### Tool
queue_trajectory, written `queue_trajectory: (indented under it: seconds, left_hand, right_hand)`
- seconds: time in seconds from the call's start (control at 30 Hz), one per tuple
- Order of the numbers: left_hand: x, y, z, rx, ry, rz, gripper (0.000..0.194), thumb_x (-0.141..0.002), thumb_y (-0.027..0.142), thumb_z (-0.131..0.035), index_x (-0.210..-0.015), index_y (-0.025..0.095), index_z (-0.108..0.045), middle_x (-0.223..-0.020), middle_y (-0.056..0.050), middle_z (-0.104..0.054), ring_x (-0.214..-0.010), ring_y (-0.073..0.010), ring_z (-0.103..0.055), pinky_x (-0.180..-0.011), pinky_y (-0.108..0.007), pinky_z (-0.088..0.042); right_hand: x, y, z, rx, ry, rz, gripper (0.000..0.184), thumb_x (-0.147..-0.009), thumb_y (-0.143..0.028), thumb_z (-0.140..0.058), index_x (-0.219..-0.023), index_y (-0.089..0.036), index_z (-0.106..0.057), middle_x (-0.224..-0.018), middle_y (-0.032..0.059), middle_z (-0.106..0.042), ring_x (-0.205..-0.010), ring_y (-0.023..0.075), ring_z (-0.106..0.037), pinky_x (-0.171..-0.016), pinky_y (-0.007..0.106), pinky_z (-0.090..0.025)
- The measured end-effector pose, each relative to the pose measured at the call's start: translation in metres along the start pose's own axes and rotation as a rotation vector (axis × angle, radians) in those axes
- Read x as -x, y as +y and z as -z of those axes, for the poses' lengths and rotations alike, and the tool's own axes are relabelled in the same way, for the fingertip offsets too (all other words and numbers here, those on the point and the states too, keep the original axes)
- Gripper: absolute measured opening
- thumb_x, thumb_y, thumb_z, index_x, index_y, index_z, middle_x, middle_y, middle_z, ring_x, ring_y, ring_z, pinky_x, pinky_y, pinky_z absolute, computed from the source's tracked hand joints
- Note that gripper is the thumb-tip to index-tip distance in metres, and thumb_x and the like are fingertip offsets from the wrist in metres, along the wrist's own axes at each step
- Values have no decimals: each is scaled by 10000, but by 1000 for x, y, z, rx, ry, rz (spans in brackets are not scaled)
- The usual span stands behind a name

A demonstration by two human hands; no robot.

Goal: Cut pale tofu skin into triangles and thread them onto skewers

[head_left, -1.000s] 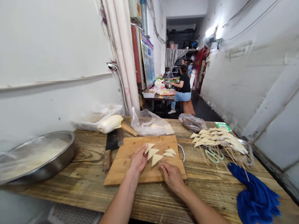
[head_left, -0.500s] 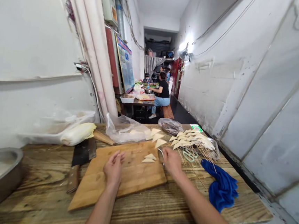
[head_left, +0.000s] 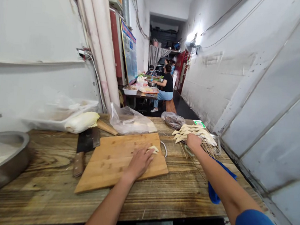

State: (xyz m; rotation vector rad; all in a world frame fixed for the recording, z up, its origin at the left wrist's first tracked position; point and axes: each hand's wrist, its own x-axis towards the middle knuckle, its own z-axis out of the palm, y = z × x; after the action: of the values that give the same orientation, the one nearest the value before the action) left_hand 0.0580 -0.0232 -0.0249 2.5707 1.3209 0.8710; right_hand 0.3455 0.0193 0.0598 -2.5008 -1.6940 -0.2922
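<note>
My left hand (head_left: 141, 160) lies over the right part of the wooden cutting board (head_left: 109, 158), fingers stretched out and touching pale triangular slices (head_left: 153, 149). Part of those slices is hidden under the fingertips. At the right, my right hand (head_left: 194, 143) is closed at the near side of a pile of skewered triangular slices (head_left: 194, 130). It grips a skewer whose pale triangles (head_left: 180, 137) show just left of the fingers; the stick itself is mostly covered. Green-handled scissors (head_left: 188, 151) lie partly hidden below that hand.
A cleaver (head_left: 85, 143) lies left of the board, near a pale vegetable (head_left: 82, 122) and a metal basin (head_left: 6, 159). Plastic bags (head_left: 130, 121) rest behind the board. A blue cloth (head_left: 213, 193) lies under my right forearm. A person in black (head_left: 168, 82) sits farther back.
My right hand has moved right, carrying the skewer of triangles from the board's edge to the pile. My left hand has moved right and come down onto the loose slices.
</note>
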Motion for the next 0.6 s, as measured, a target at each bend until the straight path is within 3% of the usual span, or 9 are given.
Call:
queue_trajectory:
  seconds: [0.17,0.33,0.4,0.5,0.6]
  left_hand:
    - [-1,4,-3,-100,-89,-46,383,-894,360,-374,-1256,278,-471,-1412,-82,-354,-1234,-243,-393,-1010,-456,-292]
    - [-1,4,-1,6,-13,-56,311,-872,325,-434,-1126,212,-576,-1258,-106,-514,-1131,-223,-479,-962,-396,-361]
    - [-1,3,0,84,64,-50,267,-859,293,-461,-1051,193,-615,-1169,-100,-568,-1053,-205,-523,-921,-359,-404]
    - [-2,2,0,172,207,-11,225,-838,252,-490,-992,183,-638,-1101,-92,-597,-991,-191,-549,-886,-344,-434]
    - [-2,0,-1,218,287,-3,203,-822,227,-509,-968,187,-644,-1084,-86,-605,-980,-188,-558,-873,-352,-450]
  right_hand:
    - [52,-5,12,24,63,195,280,-881,-166,-350,-975,-97,-605,-934,162,-634,-830,223,-617,-690,295,-424]
    - [111,-35,3,-155,84,596,291,-904,-275,-358,-875,-169,-628,-836,81,-642,-763,168,-589,-690,244,-390]
    - [109,-55,1,-247,93,673,270,-894,-254,-376,-905,-169,-632,-847,77,-642,-788,170,-581,-716,247,-387]
    - [81,-97,6,-353,86,692,272,-867,-219,-420,-1058,-150,-600,-982,101,-635,-925,192,-556,-810,272,-378]
    - [42,-153,13,-408,88,706,442,-795,-236,-535,-1225,-144,-494,-1177,129,-559,-1095,234,-470,-917,332,-332]
